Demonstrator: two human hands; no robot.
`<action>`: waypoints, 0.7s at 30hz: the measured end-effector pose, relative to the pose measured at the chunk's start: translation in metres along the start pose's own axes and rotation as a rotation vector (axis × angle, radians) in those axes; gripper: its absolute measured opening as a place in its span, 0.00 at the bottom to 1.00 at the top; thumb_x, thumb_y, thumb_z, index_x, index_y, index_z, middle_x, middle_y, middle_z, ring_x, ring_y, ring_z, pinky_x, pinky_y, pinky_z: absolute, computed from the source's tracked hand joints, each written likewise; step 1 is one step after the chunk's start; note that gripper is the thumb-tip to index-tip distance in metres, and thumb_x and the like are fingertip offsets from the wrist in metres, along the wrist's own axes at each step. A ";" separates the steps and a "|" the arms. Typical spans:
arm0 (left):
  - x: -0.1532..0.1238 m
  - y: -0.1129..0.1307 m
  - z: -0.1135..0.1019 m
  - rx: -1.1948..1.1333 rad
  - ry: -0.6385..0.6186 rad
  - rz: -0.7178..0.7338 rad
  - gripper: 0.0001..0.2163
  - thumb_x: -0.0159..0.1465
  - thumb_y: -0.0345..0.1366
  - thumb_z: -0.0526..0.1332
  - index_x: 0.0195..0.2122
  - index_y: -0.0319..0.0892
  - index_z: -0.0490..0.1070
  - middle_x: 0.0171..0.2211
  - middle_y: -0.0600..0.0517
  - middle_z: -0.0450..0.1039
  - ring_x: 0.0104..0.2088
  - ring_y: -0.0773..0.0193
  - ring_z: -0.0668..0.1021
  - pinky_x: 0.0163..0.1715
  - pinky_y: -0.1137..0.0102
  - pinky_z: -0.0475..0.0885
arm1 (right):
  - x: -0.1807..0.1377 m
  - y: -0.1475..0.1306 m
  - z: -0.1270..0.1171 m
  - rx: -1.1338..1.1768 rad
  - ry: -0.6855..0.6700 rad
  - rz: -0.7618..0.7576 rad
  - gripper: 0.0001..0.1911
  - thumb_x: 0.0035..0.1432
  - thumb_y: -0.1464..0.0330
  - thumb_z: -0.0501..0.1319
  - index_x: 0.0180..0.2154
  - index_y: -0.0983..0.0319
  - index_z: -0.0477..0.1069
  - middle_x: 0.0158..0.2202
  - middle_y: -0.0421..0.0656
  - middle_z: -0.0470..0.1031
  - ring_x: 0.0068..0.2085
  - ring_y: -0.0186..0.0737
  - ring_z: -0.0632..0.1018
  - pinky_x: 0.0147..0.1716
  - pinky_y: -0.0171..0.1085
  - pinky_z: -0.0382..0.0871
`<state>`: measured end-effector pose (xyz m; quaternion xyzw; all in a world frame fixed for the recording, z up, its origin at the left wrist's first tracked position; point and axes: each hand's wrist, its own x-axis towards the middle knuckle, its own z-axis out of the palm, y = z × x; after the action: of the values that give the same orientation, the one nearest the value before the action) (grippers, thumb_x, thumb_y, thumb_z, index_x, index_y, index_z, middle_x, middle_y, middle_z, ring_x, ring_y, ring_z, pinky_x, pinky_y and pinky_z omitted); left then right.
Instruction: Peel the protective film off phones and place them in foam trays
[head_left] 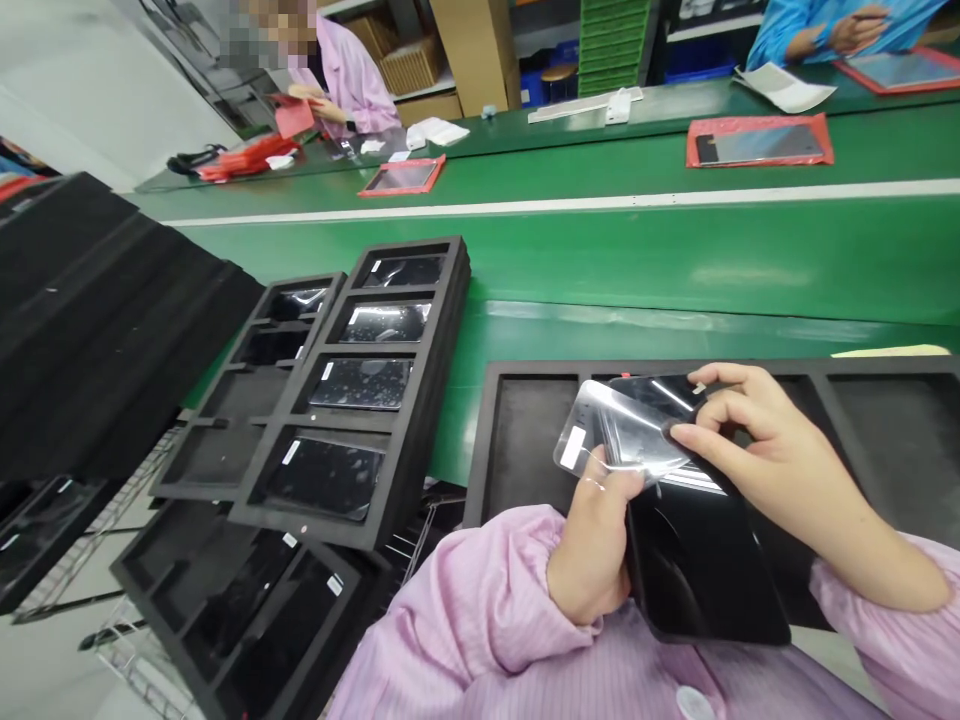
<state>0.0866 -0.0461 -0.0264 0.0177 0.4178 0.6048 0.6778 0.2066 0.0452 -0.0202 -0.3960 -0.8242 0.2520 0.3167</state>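
Note:
A glossy black screen panel is tilted in front of my chest. My left hand is closed around its left edge, thumb uppermost. A clear film with a white label lies loose across the panel's upper part, beneath my left thumb and curling past the left side. My right hand is closed in a pinch at the film's right edge, its index finger by a small pale tab at the panel's top. Below both hands sits a black foam tray with wide compartments.
Foam trays with filmed screens stand stacked on the left, beside a tall pile of black foam. Across the green conveyor, red-wrapped panels lie on the bench. Two people in pink and blue sleeves work there.

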 end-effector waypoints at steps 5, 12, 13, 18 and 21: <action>0.000 -0.001 -0.001 -0.006 -0.035 0.024 0.12 0.52 0.33 0.60 0.39 0.41 0.68 0.32 0.53 0.75 0.34 0.63 0.74 0.36 0.70 0.65 | 0.001 -0.002 -0.004 0.032 -0.004 0.041 0.18 0.56 0.56 0.57 0.20 0.59 0.65 0.39 0.46 0.68 0.45 0.49 0.71 0.34 0.41 0.67; 0.000 -0.003 -0.010 0.077 0.002 0.111 0.10 0.55 0.37 0.61 0.38 0.42 0.68 0.33 0.52 0.76 0.35 0.60 0.76 0.36 0.68 0.68 | -0.013 -0.003 -0.015 0.290 -0.120 0.422 0.13 0.52 0.55 0.58 0.32 0.59 0.65 0.22 0.38 0.69 0.19 0.36 0.68 0.17 0.34 0.62; -0.001 -0.004 -0.011 0.081 0.000 0.121 0.10 0.56 0.38 0.62 0.38 0.42 0.69 0.34 0.52 0.76 0.36 0.60 0.77 0.37 0.68 0.69 | -0.017 -0.007 -0.014 0.268 -0.214 0.452 0.12 0.50 0.57 0.60 0.31 0.59 0.65 0.20 0.37 0.68 0.19 0.37 0.69 0.18 0.34 0.62; -0.004 -0.004 -0.009 0.097 0.010 0.091 0.22 0.52 0.42 0.67 0.48 0.46 0.67 0.42 0.50 0.76 0.43 0.56 0.77 0.42 0.65 0.70 | -0.033 -0.020 -0.020 0.466 -0.217 0.548 0.14 0.57 0.56 0.54 0.34 0.60 0.67 0.24 0.39 0.72 0.26 0.40 0.74 0.25 0.35 0.69; -0.005 -0.004 -0.006 0.105 0.062 0.052 0.27 0.50 0.40 0.68 0.51 0.46 0.65 0.43 0.49 0.76 0.45 0.53 0.76 0.44 0.63 0.70 | -0.043 -0.007 -0.048 0.422 -0.012 0.600 0.18 0.58 0.53 0.52 0.39 0.60 0.67 0.31 0.43 0.75 0.33 0.44 0.76 0.29 0.37 0.71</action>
<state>0.0868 -0.0544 -0.0297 0.0456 0.4691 0.5997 0.6467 0.2588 0.0137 0.0029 -0.5448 -0.6029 0.5005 0.2987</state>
